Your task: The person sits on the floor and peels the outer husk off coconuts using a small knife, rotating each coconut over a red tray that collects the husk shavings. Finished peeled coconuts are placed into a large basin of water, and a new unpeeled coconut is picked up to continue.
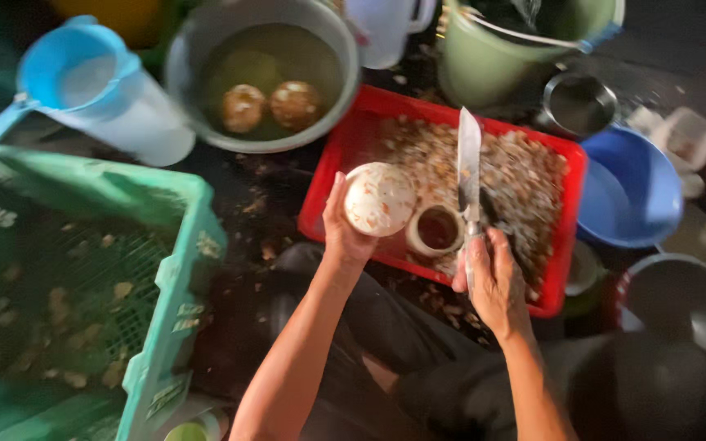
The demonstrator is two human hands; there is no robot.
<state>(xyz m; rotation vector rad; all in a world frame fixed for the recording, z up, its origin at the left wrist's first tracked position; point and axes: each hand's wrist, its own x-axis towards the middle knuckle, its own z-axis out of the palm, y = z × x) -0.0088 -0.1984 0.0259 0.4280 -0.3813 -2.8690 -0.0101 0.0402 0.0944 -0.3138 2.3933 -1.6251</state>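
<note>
My left hand holds up a round, peeled white coconut with brown flecks, above the near left part of a red tray. My right hand grips the handle of a large knife whose blade points upward, just right of the coconut and apart from it. A small round cup-like piece with a dark hollow lies on the tray between my hands. The tray is heaped with brown and white shavings.
A grey basin of murky water with two peeled coconuts stands behind the tray. A light blue jug, a green crate, a green bucket, a blue bowl and dark pots stand around.
</note>
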